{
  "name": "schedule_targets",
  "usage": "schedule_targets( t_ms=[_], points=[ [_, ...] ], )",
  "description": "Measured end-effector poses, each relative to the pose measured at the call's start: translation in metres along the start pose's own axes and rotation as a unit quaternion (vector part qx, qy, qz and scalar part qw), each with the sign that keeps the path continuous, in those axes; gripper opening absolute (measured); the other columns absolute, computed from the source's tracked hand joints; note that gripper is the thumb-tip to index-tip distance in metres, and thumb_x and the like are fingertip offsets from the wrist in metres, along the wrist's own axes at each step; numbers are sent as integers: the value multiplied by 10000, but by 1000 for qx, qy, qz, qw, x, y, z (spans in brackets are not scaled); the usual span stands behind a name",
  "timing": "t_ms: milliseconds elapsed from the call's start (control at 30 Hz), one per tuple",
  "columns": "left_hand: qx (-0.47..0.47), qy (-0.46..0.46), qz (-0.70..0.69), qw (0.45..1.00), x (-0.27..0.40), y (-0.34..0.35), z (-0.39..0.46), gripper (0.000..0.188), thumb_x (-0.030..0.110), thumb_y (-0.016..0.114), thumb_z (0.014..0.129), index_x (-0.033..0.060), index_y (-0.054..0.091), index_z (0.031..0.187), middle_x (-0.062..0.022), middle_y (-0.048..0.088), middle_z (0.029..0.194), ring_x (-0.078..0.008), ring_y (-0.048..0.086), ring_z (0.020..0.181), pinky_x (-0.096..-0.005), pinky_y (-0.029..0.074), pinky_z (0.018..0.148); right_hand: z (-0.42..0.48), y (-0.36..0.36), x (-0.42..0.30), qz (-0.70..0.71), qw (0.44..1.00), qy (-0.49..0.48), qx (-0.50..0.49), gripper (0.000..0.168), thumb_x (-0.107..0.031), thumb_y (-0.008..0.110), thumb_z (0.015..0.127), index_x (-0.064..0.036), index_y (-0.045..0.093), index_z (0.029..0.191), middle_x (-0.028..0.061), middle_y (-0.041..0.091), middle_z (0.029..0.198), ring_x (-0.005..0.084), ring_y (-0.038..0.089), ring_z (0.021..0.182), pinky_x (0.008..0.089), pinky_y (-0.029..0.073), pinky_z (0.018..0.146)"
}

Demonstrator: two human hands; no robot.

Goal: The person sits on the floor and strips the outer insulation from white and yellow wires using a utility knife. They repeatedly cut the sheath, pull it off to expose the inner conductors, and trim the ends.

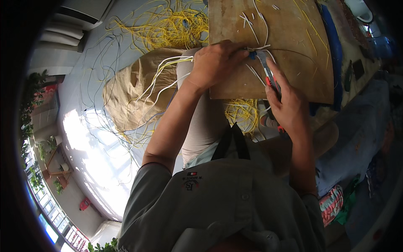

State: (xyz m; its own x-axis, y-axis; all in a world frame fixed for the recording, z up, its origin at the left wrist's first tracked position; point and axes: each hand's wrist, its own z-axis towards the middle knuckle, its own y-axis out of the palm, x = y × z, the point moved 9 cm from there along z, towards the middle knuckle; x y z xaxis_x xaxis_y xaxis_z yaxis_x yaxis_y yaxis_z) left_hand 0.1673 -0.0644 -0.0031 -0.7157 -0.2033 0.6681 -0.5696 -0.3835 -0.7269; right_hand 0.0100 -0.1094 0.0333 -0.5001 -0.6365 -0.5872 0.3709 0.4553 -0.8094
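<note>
My left hand (217,60) grips a bundle of white and yellow insulated wires (157,71). They trail out on its left over a tan cloth sack. At its fingertips the stripped-looking wire ends (259,48) lie over the board, beside a small blue piece (252,55) that I cannot identify. My right hand (288,102) is closed around a red and grey utility knife (270,74), its index finger stretched along the tool. The blade end points at the wires near my left fingertips; contact cannot be made out.
A wooden board (270,85) lies before me with cut white insulation pieces (247,20) and yellow strips (311,41). Tangled yellow wire (176,25) covers the floor beyond, with more (241,113) below the board. The tan sack (126,91) lies at left. A white mug (359,11) stands far right.
</note>
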Motion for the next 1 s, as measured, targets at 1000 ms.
schedule_targets(
  t_ms=[1000],
  points=[
    [74, 42, 133, 987, 13, 9, 5, 209, 330, 581, 841, 165, 691, 908, -49, 633, 772, -279, 626, 693, -367, 498, 603, 10, 16, 9, -150, 986, 18, -64, 574, -148, 552, 831, -252, 360, 1363, 188, 596, 700, 376, 586, 640, 469, 453, 600]
  ],
)
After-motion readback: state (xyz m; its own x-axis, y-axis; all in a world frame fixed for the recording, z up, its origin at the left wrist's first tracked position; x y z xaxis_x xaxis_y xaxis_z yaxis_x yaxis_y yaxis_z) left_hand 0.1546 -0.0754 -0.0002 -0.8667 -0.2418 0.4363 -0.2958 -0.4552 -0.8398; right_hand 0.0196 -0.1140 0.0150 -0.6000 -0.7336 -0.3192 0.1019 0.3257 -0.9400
